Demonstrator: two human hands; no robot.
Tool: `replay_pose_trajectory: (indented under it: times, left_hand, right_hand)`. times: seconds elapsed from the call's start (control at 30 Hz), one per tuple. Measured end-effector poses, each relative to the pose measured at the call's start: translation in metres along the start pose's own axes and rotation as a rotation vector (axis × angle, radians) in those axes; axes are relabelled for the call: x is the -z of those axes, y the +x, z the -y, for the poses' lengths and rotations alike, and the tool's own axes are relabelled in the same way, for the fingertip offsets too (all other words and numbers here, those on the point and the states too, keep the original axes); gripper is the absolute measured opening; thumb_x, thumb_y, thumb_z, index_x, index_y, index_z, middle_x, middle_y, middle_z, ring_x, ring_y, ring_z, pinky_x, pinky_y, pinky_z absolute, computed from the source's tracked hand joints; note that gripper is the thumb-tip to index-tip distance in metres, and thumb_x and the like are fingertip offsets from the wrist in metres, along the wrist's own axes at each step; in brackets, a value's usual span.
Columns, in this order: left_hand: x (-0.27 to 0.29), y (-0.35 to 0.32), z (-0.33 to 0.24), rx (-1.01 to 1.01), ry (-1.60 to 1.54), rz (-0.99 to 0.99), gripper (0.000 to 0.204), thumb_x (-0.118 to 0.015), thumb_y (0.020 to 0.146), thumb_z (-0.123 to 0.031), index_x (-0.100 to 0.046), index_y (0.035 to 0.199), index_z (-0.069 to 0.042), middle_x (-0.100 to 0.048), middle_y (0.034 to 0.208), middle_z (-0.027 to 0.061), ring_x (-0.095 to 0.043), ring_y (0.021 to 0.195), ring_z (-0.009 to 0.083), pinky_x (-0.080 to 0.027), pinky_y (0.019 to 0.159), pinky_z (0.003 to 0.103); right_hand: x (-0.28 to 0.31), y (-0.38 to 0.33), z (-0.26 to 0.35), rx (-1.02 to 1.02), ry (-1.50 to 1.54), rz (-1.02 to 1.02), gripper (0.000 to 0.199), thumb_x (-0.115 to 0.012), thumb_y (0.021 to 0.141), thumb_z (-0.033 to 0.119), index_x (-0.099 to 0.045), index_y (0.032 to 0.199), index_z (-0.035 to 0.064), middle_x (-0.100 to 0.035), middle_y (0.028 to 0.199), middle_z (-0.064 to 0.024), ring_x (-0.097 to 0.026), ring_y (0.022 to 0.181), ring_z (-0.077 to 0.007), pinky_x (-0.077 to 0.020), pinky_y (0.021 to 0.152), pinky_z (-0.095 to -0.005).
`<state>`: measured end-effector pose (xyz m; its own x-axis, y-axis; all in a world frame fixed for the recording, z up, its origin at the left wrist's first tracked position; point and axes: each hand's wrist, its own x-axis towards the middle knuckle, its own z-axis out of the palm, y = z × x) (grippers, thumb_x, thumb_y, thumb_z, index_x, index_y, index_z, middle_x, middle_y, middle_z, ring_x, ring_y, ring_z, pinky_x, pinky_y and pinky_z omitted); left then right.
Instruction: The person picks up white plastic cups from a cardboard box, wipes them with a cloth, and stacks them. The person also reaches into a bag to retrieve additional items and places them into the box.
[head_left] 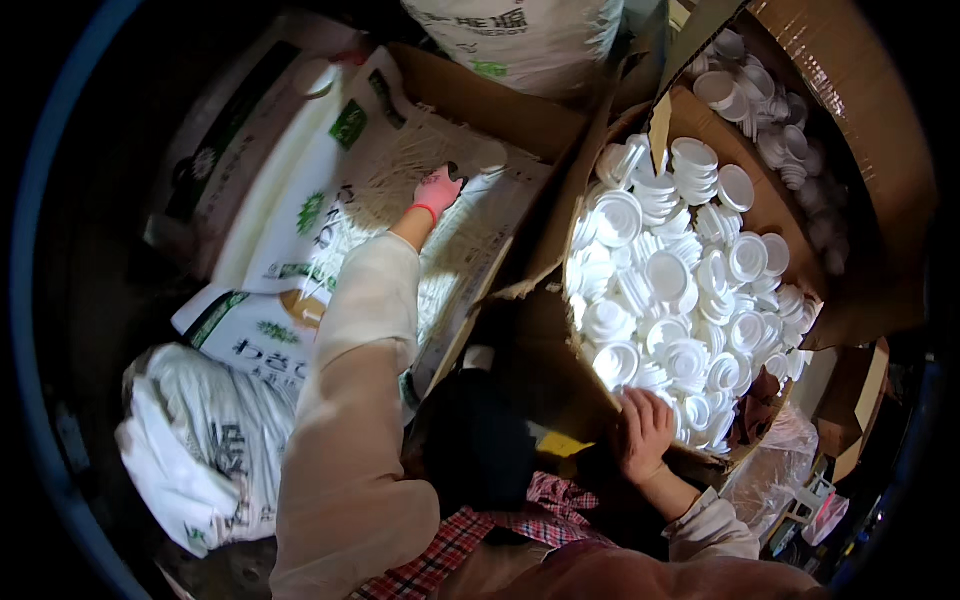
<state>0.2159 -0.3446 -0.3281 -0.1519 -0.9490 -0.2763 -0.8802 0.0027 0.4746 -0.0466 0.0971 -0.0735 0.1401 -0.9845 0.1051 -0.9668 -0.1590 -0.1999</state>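
Observation:
My left hand (438, 191), in a pink glove with dark fingertips, reaches far into a cardboard box (485, 88) at the left. Its fingers are slightly bent and apart, and I see nothing held in them. Beneath it lie thin pale plastic strips (385, 185) on printed white sheeting (265, 235). A small white round piece (489, 155) is just right of the fingers. My bare right hand (645, 432) is curled over the near rim of a second cardboard box (570, 345). Heaped white plastic lids (665, 275), some in short stacks, fill that box beside my fingertips.
A full white sack (525, 40) stands behind the boxes, and another white sack (215, 440) slumps at the lower left. More lids (765, 100) lie in a compartment at the far right, beside a raised cardboard flap (850, 110). Clear plastic film (775, 465) sits at the lower right.

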Motion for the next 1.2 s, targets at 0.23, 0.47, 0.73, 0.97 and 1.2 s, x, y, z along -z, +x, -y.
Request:
replay_pose_trajectory:
  times: [0.23,0.47,0.73,0.97,1.2]
  left_hand:
    - [-0.064,0.082,-0.041,-0.093,0.19,0.0,0.068,-0.063,0.084,-0.045,-0.043,0.138,-0.01,-0.05,0.137,0.0163,-0.047,0.125,0.0328,-0.039,0.102,0.048]
    - [-0.113,0.122,-0.01,-0.066,0.317,-0.249,0.063,-0.057,0.087,-0.04,-0.042,0.141,-0.012,-0.057,0.128,0.0052,-0.047,0.12,0.0288,-0.027,0.109,0.05]
    - [0.034,0.105,-0.003,-0.247,0.305,-0.636,0.038,-0.057,0.083,-0.036,-0.061,0.11,-0.011,-0.052,0.123,0.0183,-0.046,0.115,0.0371,-0.031,0.099,0.058]
    - [0.277,0.102,0.102,0.14,0.386,-0.618,0.042,-0.062,0.083,-0.036,-0.063,0.118,-0.012,-0.052,0.131,0.0226,-0.043,0.124,0.0439,-0.036,0.101,0.054]
    - [0.226,-0.023,-0.018,-0.312,-0.347,-0.54,0.042,-0.072,0.075,-0.017,-0.062,0.113,-0.001,-0.052,0.133,0.0222,-0.048,0.126,0.0334,-0.039,0.105,0.038]
  right_hand:
    - [-0.009,0.003,-0.017,0.031,-0.021,0.012,0.033,-0.063,0.076,0.016,-0.063,0.107,0.005,-0.064,0.109,-0.0098,-0.061,0.095,-0.0276,-0.0456,0.083,-0.0401]
    - [-0.008,0.016,-0.023,0.031,0.012,0.026,0.035,-0.069,0.075,0.025,-0.064,0.107,0.0097,-0.064,0.107,-0.0094,-0.061,0.092,-0.0278,-0.0463,0.08,-0.0402]
    - [-0.015,-0.001,-0.022,-0.007,-0.016,0.035,0.028,-0.066,0.077,0.026,-0.064,0.1,0.0092,-0.063,0.104,-0.0092,-0.06,0.093,-0.0289,-0.0464,0.077,-0.0424]
    - [-0.008,0.007,-0.018,0.011,0.046,0.021,0.031,-0.064,0.077,0.025,-0.064,0.101,0.0061,-0.062,0.104,-0.0106,-0.06,0.092,-0.0305,-0.0456,0.075,-0.0423]
    - [-0.005,0.01,-0.01,0.009,0.006,-0.059,0.035,-0.071,0.073,0.017,-0.063,0.105,0.0054,-0.062,0.106,-0.0117,-0.059,0.093,-0.0308,-0.0455,0.076,-0.0403]
